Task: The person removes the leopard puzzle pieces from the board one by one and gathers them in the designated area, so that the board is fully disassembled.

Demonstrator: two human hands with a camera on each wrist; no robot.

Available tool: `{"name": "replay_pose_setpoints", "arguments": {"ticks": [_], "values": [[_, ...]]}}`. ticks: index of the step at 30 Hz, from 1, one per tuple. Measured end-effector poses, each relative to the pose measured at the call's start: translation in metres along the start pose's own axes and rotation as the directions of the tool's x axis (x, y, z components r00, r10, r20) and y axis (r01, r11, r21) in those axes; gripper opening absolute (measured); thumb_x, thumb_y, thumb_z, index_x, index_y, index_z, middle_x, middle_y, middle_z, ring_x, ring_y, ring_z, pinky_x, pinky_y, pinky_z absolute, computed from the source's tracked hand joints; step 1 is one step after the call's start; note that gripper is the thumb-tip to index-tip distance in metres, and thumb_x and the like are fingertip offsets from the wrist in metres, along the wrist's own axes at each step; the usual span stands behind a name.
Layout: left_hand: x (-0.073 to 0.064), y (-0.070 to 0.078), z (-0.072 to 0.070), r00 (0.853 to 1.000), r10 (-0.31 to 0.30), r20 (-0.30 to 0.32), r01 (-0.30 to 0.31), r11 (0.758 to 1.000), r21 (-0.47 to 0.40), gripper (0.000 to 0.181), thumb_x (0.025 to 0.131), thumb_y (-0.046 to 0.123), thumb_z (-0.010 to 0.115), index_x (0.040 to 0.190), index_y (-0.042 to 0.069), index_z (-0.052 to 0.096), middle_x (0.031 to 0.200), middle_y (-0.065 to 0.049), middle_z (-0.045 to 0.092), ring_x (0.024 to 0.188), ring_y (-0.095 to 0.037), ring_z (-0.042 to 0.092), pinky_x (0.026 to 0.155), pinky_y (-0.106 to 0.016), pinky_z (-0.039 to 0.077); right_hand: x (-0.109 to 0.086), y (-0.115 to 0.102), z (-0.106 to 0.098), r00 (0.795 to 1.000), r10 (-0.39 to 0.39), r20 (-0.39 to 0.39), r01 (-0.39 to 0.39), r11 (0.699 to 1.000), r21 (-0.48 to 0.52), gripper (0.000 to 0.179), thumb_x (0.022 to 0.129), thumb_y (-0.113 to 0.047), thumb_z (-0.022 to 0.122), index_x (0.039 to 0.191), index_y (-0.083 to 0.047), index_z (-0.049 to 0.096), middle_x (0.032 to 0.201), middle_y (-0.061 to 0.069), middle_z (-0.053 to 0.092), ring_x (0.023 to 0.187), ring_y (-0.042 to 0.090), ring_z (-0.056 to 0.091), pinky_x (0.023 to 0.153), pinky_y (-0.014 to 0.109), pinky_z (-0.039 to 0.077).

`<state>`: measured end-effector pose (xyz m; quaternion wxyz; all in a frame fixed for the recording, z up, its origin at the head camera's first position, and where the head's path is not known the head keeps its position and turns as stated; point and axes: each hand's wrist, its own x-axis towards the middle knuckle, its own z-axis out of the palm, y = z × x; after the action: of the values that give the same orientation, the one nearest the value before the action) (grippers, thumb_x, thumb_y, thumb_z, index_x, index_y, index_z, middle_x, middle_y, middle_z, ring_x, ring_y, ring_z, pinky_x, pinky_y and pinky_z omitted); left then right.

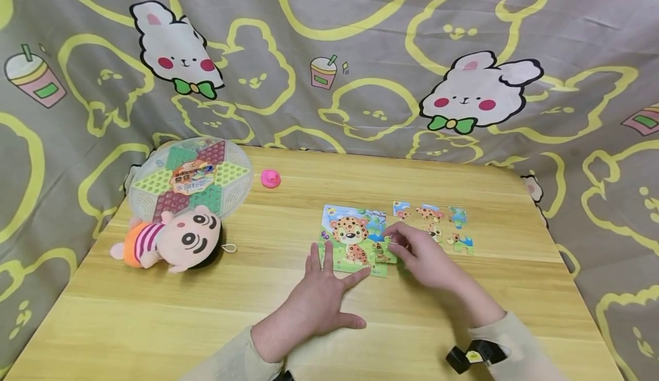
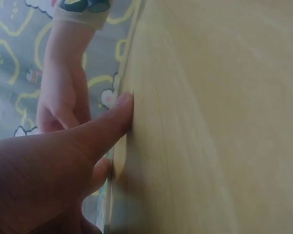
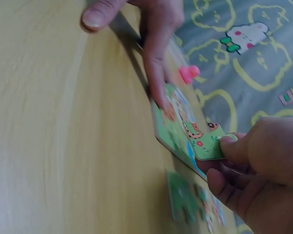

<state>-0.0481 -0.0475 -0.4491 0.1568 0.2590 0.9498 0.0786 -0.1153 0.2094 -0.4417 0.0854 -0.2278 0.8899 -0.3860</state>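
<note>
A flat jigsaw board (image 1: 337, 264) printed with a spotted leopard cub lies on the wooden table. My left hand (image 1: 319, 301) is spread with its fingertips on the board's lower left part and its thumb stretched out to the right. Between thumb and fingers, my right hand (image 1: 424, 258) pinches a green puzzle piece (image 3: 207, 145) with a red flower on it. That piece is tilted above the right side of the board. Several loose puzzle pieces (image 1: 429, 213) lie right of the board, partly behind the right hand. A green piece (image 3: 180, 195) shows below the board in the right wrist view.
A round Chinese checkers board (image 1: 238, 197) is at the table's back left, with a plush doll (image 1: 175, 241) lying in front of it. A small pink rubber duck (image 1: 270, 178) sits near the back. Patterned cloth (image 1: 370, 112) hangs around the table (image 1: 247, 312).
</note>
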Motion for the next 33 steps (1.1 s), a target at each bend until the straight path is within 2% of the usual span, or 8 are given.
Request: {"name": "replay_pose_setpoints", "arguments": {"ticks": [7, 13, 20, 25, 33], "values": [[0.000, 0.001, 0.000, 1.000, -0.009, 0.002, 0.009, 1.000, -0.004, 0.098, 0.079, 0.087, 0.064, 0.164, 0.050, 0.033, 0.162, -0.045, 0.016, 0.144, -0.073, 0.013, 0.117, -0.070, 0.031, -0.023, 0.016, -0.023, 0.998, -0.017, -0.063, 0.019, 1.000, 0.022, 0.019, 0.103, 0.002, 0.064, 0.120, -0.005, 0.069, 0.085, 0.002, 0.062, 0.070, 0.014, 0.055, 0.059, 0.027, 0.048], [0.001, 0.002, 0.001, 1.000, -0.018, 0.009, 0.018, 1.000, -0.020, 0.099, 0.079, 0.086, 0.065, 0.164, 0.049, 0.033, 0.163, -0.045, 0.014, 0.144, -0.073, 0.011, 0.117, -0.071, 0.030, -0.043, 0.030, -0.038, 0.993, -0.034, -0.109, 0.037, 0.999, 0.033, 0.022, 0.103, 0.004, 0.065, 0.123, -0.002, 0.069, 0.085, 0.003, 0.062, 0.065, 0.012, 0.055, 0.055, 0.026, 0.049], [0.001, 0.002, -0.001, 0.999, -0.027, 0.021, 0.028, 0.999, -0.032, 0.100, 0.078, 0.086, 0.066, 0.165, 0.048, 0.031, 0.162, -0.045, 0.011, 0.144, -0.073, 0.009, 0.117, -0.072, 0.028, -0.060, 0.045, -0.058, 0.986, -0.045, -0.163, 0.039, 0.998, -0.041, 0.023, 0.100, 0.007, 0.066, 0.122, 0.000, 0.069, 0.086, 0.000, 0.060, 0.067, 0.012, 0.056, 0.055, 0.025, 0.048], [0.001, 0.003, -0.002, 0.999, -0.027, 0.023, 0.028, 0.999, -0.025, 0.101, 0.078, 0.086, 0.066, 0.165, 0.048, 0.031, 0.162, -0.045, 0.012, 0.144, -0.073, 0.009, 0.117, -0.072, 0.028, -0.070, 0.054, -0.070, 0.989, -0.044, -0.142, 0.033, 0.997, -0.076, 0.022, 0.098, 0.009, 0.067, 0.119, 0.001, 0.070, 0.087, -0.002, 0.062, 0.071, 0.009, 0.056, 0.057, 0.025, 0.048], [0.002, 0.003, -0.002, 0.999, -0.033, 0.028, 0.033, 0.999, -0.020, 0.102, 0.078, 0.086, 0.066, 0.165, 0.048, 0.030, 0.161, -0.045, 0.011, 0.144, -0.073, 0.009, 0.117, -0.072, 0.029, -0.084, 0.069, -0.093, 0.996, 0.042, -0.083, -0.049, 0.995, -0.085, 0.020, 0.098, 0.008, 0.068, 0.118, 0.001, 0.070, 0.090, -0.001, 0.064, 0.077, 0.010, 0.061, 0.061, 0.025, 0.052]]}}
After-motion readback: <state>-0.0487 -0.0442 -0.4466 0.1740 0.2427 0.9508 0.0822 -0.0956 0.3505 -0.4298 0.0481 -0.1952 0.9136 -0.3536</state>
